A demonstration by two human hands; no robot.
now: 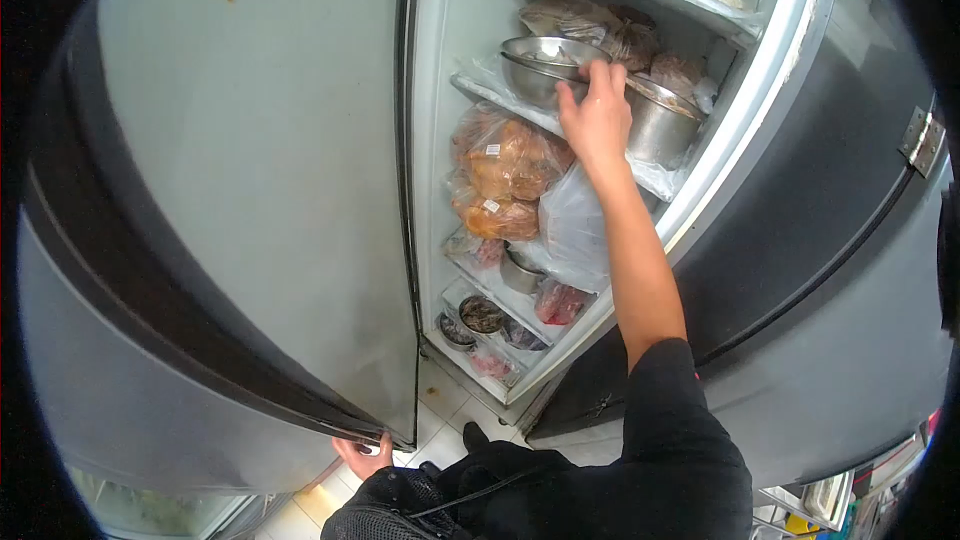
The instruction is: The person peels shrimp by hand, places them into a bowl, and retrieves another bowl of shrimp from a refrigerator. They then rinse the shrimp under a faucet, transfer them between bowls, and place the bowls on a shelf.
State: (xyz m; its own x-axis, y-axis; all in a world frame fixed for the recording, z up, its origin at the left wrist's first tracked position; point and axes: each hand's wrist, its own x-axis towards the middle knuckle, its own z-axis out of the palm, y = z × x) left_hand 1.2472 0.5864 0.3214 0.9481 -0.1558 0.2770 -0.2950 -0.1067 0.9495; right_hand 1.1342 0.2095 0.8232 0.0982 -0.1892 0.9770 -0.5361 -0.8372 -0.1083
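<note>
My right hand (598, 110) reaches into an upright fridge at the edge of two stacked metal bowls (540, 85). Its fingers are curved and apart from the thumb, overlapping the bowls' right side; firm contact cannot be made out. To the right of this hand stands a deep metal pot (662, 125) on the same shelf (530, 112). Down at the lower end of the open fridge door (270, 140), my left hand (365, 456) is closed round the door's edge.
Bagged brown food (510, 165) and a white plastic bag (578, 220) fill the shelf below. Lower down are a metal container (522, 272), a bag of red meat (560, 302) and a bowl of dark food (482, 314). A second dark door (790, 210) stands right; floor tiles (440, 390) show below.
</note>
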